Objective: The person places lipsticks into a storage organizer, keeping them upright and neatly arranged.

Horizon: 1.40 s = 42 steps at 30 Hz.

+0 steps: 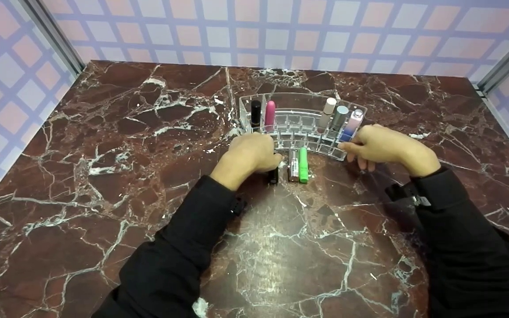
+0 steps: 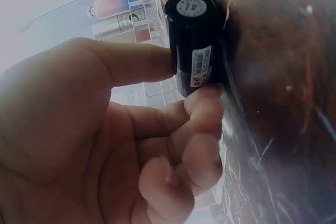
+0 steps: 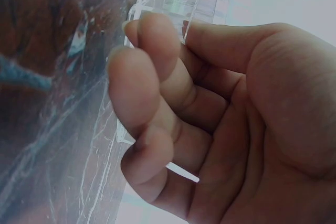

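My left hand (image 1: 252, 152) pinches a black lipstick-like tube (image 2: 195, 40) between thumb and index finger. The tube lies low by the tabletop, its round labelled end and a barcode sticker showing in the left wrist view. Thumb and fingers of my right hand (image 1: 376, 145) grip the right end of a clear, curved, tiered cosmetics organizer (image 1: 336, 154). Beside the left hand, a dark tube with a pale label (image 1: 293, 165) and a bright green tube (image 1: 303, 165) lie in front of the organizer.
Standing in the organizer's left part are a black tube (image 1: 255, 114) and a pink tube (image 1: 270, 114). A white-capped tube (image 1: 328, 110), a grey tube (image 1: 339, 117) and a pink-and-blue tube (image 1: 354, 123) stand at its right. Checked panels (image 1: 281, 35) border the marbled table (image 1: 148, 247).
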Available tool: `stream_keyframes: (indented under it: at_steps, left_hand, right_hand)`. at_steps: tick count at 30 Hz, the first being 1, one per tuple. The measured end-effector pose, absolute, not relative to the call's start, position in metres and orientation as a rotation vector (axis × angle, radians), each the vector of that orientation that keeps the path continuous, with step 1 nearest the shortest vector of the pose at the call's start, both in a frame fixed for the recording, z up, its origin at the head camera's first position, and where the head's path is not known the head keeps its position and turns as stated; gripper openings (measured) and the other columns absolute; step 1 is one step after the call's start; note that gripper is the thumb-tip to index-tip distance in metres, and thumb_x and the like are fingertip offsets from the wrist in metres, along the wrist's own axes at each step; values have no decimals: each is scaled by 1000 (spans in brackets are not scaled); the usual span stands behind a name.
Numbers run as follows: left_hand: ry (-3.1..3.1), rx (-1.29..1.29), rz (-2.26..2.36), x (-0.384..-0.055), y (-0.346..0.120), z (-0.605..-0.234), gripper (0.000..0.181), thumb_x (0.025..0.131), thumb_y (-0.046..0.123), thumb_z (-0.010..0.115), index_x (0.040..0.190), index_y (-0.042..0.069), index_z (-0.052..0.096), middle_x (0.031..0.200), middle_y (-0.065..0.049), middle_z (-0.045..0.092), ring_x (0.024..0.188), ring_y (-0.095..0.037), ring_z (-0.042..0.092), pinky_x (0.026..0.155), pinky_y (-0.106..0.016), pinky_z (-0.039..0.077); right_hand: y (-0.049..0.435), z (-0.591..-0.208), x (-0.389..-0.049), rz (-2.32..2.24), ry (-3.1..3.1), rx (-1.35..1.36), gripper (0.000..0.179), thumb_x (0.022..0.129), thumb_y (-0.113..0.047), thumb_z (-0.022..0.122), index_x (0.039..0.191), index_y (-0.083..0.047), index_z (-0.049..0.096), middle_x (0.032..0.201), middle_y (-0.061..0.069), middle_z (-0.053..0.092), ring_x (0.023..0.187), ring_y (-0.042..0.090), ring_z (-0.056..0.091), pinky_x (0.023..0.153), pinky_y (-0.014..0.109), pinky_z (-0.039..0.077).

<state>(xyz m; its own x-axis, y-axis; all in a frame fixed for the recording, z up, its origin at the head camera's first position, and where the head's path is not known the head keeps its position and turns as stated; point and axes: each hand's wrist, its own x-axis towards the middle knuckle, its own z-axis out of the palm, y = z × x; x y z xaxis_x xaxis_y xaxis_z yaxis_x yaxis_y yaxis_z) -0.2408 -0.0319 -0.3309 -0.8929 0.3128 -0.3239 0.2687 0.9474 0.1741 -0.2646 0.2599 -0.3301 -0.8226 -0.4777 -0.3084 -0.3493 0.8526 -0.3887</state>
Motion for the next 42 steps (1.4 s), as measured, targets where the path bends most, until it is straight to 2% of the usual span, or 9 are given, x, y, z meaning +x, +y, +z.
stream_keyframes:
  at_steps: [4,8,15,19,23,26,30,35,42]
  left_hand:
    - [2749,387,139,-241,-32,-331,37,102,41,51,82,12,60,106,-13,69,82,-24,61,71,-39,52]
    - [2738,341,111,-240,-34,-331,40,101,46,50,89,11,64,105,-12,69,84,-24,61,74,-38,51]
    - [2718,281,69,-240,-35,-332,52,98,48,48,123,6,66,118,-12,68,95,-26,63,81,-39,52]
    - [2708,259,50,-241,-34,-333,45,99,43,47,118,7,67,116,-11,67,93,-24,62,78,-36,51]
    - [2712,238,-1,-243,-33,-334,56,106,53,39,127,8,66,125,-13,67,99,-26,64,81,-38,52]
    - [2722,215,-23,-244,-34,-335,66,107,61,37,134,8,64,128,-15,67,102,-27,65,87,-40,53]
    - [2734,205,-11,-245,-35,-335,57,107,53,42,124,5,68,119,-14,68,96,-24,63,87,-38,52]
    - [2736,222,4,-245,-37,-334,42,103,41,49,114,6,70,111,-11,68,93,-24,59,90,-38,48]
    - [2722,219,15,-245,-36,-335,39,103,40,50,108,7,69,103,-9,67,86,-21,59,85,-37,49]
  right_hand:
    - [261,-330,-265,-437,2638,-637,46,110,-39,51,88,-6,75,63,0,68,53,18,66,60,33,57]
    - [260,-330,-265,-441,2633,-640,46,109,-39,51,87,-6,74,63,0,68,53,18,66,59,32,56]
    - [261,-331,-265,-431,2628,-622,44,110,-37,52,87,-6,74,64,2,68,54,19,66,58,33,57]
    - [261,-331,-265,-431,2627,-619,43,110,-36,52,88,-6,74,64,2,68,54,19,66,59,34,57]
    - [261,-330,-265,-449,2614,-622,44,110,-37,52,88,-5,74,65,2,68,55,18,66,58,36,58]
    - [260,-330,-266,-459,2605,-621,45,110,-37,51,89,-4,73,66,3,68,56,18,66,58,36,58]
    - [259,-330,-266,-458,2610,-624,45,110,-37,51,88,-4,73,65,2,68,56,18,67,58,35,58]
    - [259,-330,-267,-444,2618,-629,46,110,-38,51,88,-4,74,64,2,68,55,18,67,58,34,58]
    - [259,-330,-266,-451,2618,-622,45,109,-38,52,89,-4,74,64,2,68,54,19,67,58,35,57]
